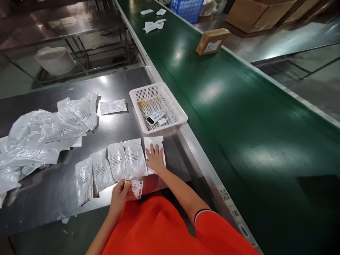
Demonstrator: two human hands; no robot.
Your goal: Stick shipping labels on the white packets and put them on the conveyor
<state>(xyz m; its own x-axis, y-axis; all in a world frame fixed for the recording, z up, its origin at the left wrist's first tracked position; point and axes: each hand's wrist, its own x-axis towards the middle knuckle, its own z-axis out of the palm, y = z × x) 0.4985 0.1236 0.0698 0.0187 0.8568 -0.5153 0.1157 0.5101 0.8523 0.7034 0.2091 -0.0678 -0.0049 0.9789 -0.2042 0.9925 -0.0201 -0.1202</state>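
Note:
My left hand (119, 195) pinches a printed shipping label (135, 189) with a barcode, close to the table's front edge. My right hand (155, 159) lies with spread fingers on a white plastic mailer bag (159, 140), pressing it against the metal table. Left of that bag, several similar mailers (132, 156) lie side by side in a row, printed text facing up. The fingers of my right hand cover the middle of their bag.
A white perforated basket (170, 102) holding a small device stands beyond the row. Piled mailers (50, 131) and a single mailer (113, 107) lie leftward. The green conveyor belt (233, 120) runs along the right, carrying a cardboard box (212, 41) and several parcels (154, 25).

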